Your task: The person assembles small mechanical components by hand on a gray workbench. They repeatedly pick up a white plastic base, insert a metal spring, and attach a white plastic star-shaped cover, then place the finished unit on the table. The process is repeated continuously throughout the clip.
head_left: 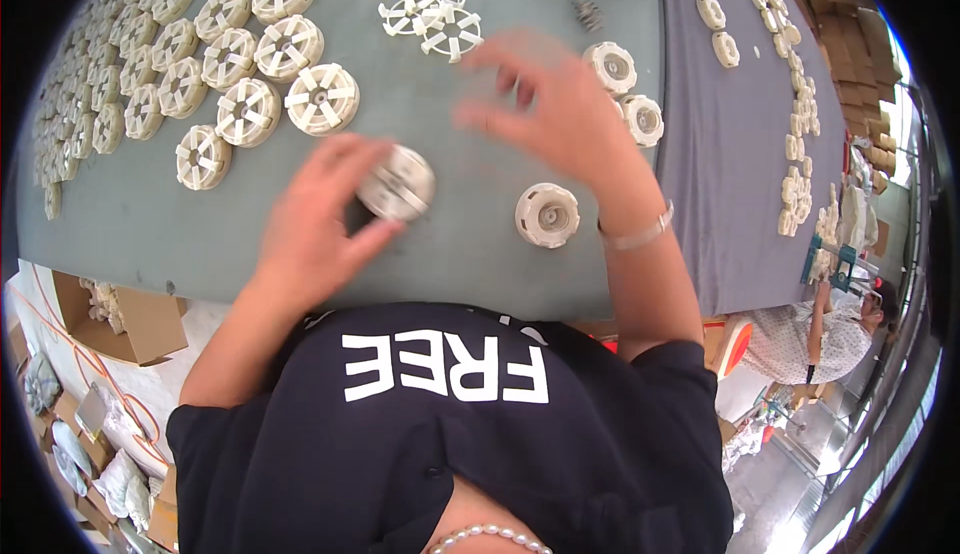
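Note:
My left hand [320, 209] grips a round cream plastic wheel part [398, 183] just above the grey-green table top [150, 224]. My right hand [555, 109] hovers blurred over the table with its fingers spread and nothing in it. It is nearest to two round cream parts [612, 66] [643, 119] at its right. A third such part [547, 215] lies flat below that hand, close to my right wrist with its bracelet [637, 235].
Several spoked cream wheels [250, 64] lie in rows at the table's upper left, and flat spoked pieces [425, 4] at the top. A small metal spring [587, 12] lies near them. A darker grey mat [730, 184] with more parts is at right. Cardboard boxes [130, 319] stand at lower left. Another person [830, 329] sits at right.

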`<action>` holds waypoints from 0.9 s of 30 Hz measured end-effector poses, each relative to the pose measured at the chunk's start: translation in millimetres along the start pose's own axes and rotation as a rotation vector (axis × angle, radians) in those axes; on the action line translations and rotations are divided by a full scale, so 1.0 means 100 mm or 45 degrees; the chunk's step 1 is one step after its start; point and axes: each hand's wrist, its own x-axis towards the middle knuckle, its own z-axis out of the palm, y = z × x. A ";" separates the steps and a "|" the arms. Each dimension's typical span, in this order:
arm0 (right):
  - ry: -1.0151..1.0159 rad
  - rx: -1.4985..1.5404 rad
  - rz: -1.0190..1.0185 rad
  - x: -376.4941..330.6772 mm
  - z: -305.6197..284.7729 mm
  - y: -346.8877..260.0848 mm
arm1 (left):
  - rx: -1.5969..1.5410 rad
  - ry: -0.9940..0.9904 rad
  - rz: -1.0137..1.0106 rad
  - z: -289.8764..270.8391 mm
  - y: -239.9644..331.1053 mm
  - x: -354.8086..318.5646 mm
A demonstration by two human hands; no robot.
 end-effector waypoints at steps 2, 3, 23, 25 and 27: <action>0.194 -0.200 0.022 0.29 0.06 0.20 | 0.144 0.154 -0.091 -0.16 -0.03 -0.02; 0.215 -0.237 -0.021 0.44 0.15 0.38 | 0.141 0.231 -0.059 -0.18 0.03 -0.03; 0.279 0.446 0.515 -1.54 -0.27 0.10 | -0.122 -0.283 0.177 0.49 0.39 0.21; 0.217 0.067 0.604 -1.65 -0.17 0.10 | -0.185 -0.302 0.123 0.40 0.37 0.19; 0.352 0.133 0.534 -1.67 -0.10 0.13 | -0.254 -0.277 0.103 0.33 0.36 0.19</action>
